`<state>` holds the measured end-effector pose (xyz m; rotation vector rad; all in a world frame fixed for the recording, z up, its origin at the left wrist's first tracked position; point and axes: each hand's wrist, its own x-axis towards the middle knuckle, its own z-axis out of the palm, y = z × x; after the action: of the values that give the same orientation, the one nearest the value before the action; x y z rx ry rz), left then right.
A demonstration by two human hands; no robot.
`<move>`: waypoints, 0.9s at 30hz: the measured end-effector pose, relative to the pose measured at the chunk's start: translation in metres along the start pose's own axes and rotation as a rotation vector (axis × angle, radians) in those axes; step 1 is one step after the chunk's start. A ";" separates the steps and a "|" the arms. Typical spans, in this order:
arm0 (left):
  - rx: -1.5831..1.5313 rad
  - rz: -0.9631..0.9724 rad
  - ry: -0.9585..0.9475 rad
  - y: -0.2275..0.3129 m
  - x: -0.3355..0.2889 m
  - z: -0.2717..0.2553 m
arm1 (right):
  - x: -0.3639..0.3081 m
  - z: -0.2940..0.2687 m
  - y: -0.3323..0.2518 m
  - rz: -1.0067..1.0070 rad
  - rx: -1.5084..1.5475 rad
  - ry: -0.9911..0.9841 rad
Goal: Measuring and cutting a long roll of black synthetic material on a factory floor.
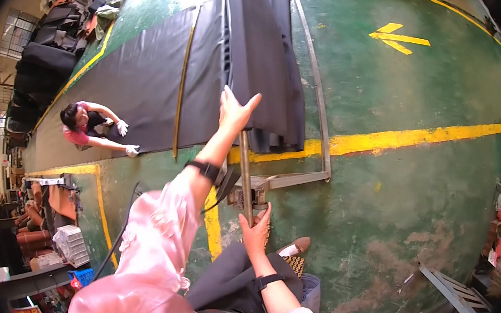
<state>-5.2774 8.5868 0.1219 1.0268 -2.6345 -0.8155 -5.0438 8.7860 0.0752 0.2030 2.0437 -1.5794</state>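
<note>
A long black sheet (148, 77) lies across the floor, and part of it hangs in folds (259, 52) over a frame in front of me. My left hand (236, 110) reaches forward at the near edge of the hanging folds, thumb and fingers apart; I cannot tell how firmly it touches them. Closer to me, my right hand (256, 228) is closed around the lower end of a metal rod (246, 168), which runs up under the folds. Beside the rod is a metal bracket (244, 196) on the frame.
A co-worker (84, 125) in white gloves crouches at the sheet's left edge. A yellow-brown strip (185, 81) crosses the sheet. The grey metal frame (316, 71) stands on the green floor. Dark rolls (48, 59) are piled far left, a metal rack (454, 294) at lower right.
</note>
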 end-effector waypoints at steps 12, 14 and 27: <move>0.006 -0.222 -0.130 -0.001 0.006 0.054 | 0.009 -0.058 -0.016 0.125 -0.125 -0.244; 0.015 -0.211 -0.114 0.003 0.007 0.050 | 0.021 -0.095 0.003 0.151 -0.113 -0.378; 0.217 -0.621 0.004 0.019 0.022 0.071 | 0.227 -0.428 0.035 0.343 -0.343 -0.291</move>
<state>-5.3307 8.6138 0.0735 1.9519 -2.4471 -0.6250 -5.3587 9.1485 0.0020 0.1720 1.8924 -0.9746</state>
